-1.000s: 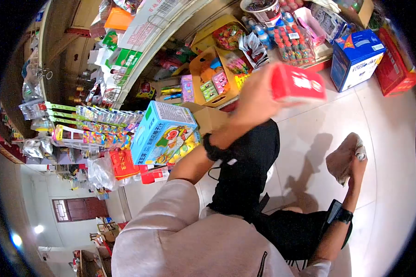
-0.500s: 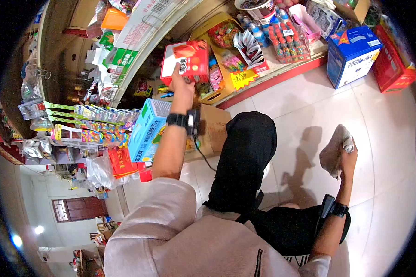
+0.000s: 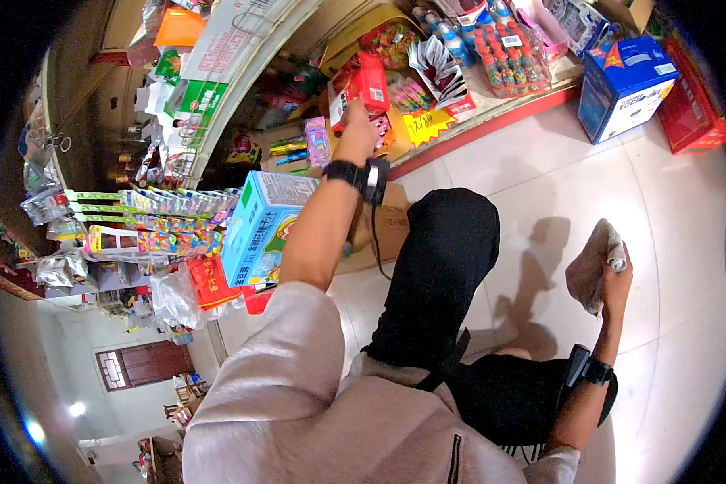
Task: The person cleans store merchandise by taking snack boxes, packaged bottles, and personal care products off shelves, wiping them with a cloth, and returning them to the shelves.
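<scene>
My left hand (image 3: 357,135) is closed on a red box (image 3: 369,82) over the low shelf, at the yellow display carton (image 3: 337,50) with colourful packets. Just right of the box are small candy packs (image 3: 409,91), and a yellow starburst price tag (image 3: 430,126) hangs at the shelf edge. Out to the right, above the floor, my right hand (image 3: 618,284) grips a crumpled grey cloth (image 3: 593,270). Part of the red box's lower side is hidden by my left hand.
A light-blue juice carton (image 3: 258,230) stands beside my left forearm, with a brown carton (image 3: 391,226) near my knee. Small bottles (image 3: 508,60) sit on the shelf. A blue box (image 3: 627,89) and a red box (image 3: 690,105) stand at upper right.
The red box first went left over the shelf with my left hand, then shifted slightly right and turned, beside the candy packs. My right hand still grips the cloth, almost unmoved.
</scene>
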